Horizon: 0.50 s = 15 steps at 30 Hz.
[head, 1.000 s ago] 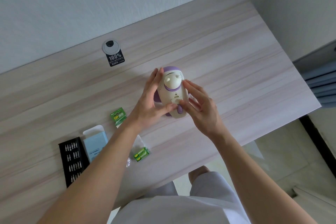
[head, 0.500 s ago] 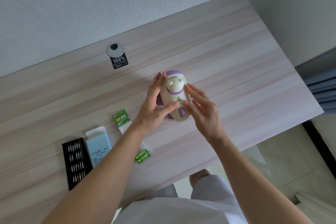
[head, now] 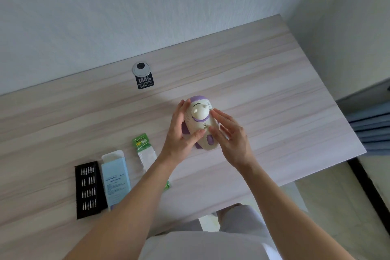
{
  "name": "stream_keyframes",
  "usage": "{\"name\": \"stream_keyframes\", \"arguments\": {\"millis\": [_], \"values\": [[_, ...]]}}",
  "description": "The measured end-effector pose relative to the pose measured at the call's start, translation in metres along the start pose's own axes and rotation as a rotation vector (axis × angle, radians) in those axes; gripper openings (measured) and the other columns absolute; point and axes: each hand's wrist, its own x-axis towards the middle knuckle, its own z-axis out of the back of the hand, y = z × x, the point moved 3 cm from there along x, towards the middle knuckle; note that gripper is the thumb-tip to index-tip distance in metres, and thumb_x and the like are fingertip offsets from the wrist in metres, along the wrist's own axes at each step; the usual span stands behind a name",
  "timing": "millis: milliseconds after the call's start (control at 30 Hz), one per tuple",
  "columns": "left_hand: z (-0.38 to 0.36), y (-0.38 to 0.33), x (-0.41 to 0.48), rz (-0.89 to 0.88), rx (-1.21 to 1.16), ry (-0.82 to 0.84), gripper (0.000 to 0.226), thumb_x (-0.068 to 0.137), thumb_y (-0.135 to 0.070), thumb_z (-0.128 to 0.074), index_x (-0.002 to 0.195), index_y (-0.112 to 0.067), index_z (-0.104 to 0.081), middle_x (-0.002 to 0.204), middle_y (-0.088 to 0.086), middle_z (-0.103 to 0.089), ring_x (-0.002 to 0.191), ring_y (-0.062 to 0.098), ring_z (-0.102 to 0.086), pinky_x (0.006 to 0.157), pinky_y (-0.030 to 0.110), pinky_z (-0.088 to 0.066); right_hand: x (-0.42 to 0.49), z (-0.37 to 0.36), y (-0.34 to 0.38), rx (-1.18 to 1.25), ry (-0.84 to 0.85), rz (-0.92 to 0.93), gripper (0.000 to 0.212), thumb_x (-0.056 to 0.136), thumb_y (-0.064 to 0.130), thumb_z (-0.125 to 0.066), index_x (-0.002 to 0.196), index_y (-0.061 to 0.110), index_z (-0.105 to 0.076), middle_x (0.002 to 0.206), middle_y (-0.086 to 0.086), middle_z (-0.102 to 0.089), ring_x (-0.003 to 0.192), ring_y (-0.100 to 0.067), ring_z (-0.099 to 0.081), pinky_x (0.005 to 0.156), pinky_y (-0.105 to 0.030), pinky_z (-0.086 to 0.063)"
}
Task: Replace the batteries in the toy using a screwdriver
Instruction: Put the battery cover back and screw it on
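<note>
A cream and purple toy (head: 200, 116) sits between both hands over the middle of the tabletop (head: 274, 91); whether its base touches the wood cannot be told. The left grip (head: 179, 133) holds the toy, fingers up its left side and thumb pressed on its front. The right grip (head: 230, 137) is loose, its straight fingers lying against the toy's right side. To the left lie a green battery pack (head: 142, 143), a pale blue box (head: 116, 179) and a black bit tray (head: 89, 190), side by side. A round grommet (head: 141, 68) sits near the wall.
</note>
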Motion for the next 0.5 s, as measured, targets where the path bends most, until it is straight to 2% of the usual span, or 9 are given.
{"name": "stream_keyframes", "arguments": {"millis": [133, 200, 267, 333, 433, 500], "values": [[-0.001, -0.009, -0.003, 0.045, 0.086, 0.016, 0.085, 0.077, -0.037, -0.076, 0.148, -0.041, -0.029, 0.165, -0.002, -0.022, 0.152, 0.005, -0.017, 0.125, 0.041, -0.023, 0.0, 0.004, 0.005, -0.007, 0.014, -0.011, 0.038, 0.093, 0.022, -0.068, 0.131, 0.027, -0.064, 0.139, 0.012, -0.058, 0.125, -0.004, -0.056, 0.102, -0.033, -0.051], [-0.003, -0.014, -0.005, 0.062, 0.156, -0.007, 0.085, 0.077, -0.037, -0.073, 0.149, -0.038, -0.028, 0.163, -0.001, -0.026, 0.152, 0.007, -0.02, 0.124, 0.03, -0.023, 0.003, 0.007, 0.009, -0.037, 0.022, -0.009, 0.039, 0.092, 0.02, -0.069, 0.13, 0.024, -0.064, 0.137, 0.009, -0.06, 0.122, -0.006, -0.058, 0.1, -0.032, -0.052], [-0.005, -0.017, -0.012, 0.077, 0.228, -0.075, 0.084, 0.079, -0.037, -0.075, 0.152, -0.032, -0.032, 0.158, -0.001, -0.034, 0.145, 0.008, -0.03, 0.112, 0.007, -0.023, 0.006, 0.011, 0.014, -0.059, 0.046, -0.019, 0.039, 0.09, 0.017, -0.07, 0.129, 0.022, -0.065, 0.133, 0.008, -0.062, 0.117, -0.007, -0.06, 0.097, -0.031, -0.054], [-0.007, -0.022, -0.024, 0.096, 0.261, -0.169, 0.077, 0.086, -0.028, -0.077, 0.151, -0.023, -0.036, 0.151, -0.004, -0.039, 0.135, 0.003, -0.035, 0.096, -0.007, -0.02, 0.009, 0.014, 0.019, -0.09, 0.075, -0.023, 0.039, 0.088, 0.014, -0.071, 0.126, 0.021, -0.067, 0.124, 0.009, -0.063, 0.11, -0.007, -0.062, 0.095, -0.031, -0.055], [-0.012, -0.028, -0.041, 0.143, 0.263, -0.278, 0.066, 0.092, -0.02, -0.07, 0.15, -0.02, -0.038, 0.138, -0.014, -0.04, 0.124, -0.003, -0.034, 0.088, -0.009, -0.02, 0.012, 0.024, 0.024, -0.138, 0.108, 0.002, 0.035, 0.089, 0.015, -0.07, 0.124, 0.021, -0.068, 0.117, 0.007, -0.065, 0.106, -0.009, -0.063, 0.092, -0.03, -0.055], [-0.016, -0.029, -0.052, 0.175, 0.253, -0.311, 0.062, 0.096, -0.023, -0.066, 0.151, -0.02, -0.038, 0.134, -0.017, -0.04, 0.122, -0.003, -0.035, 0.092, -0.004, -0.022, 0.013, 0.034, 0.026, -0.155, 0.104, 0.017, 0.034, 0.091, 0.017, -0.07, 0.125, 0.02, -0.068, 0.116, 0.007, -0.064, 0.104, -0.008, -0.063, 0.088, -0.022, -0.052]]}}
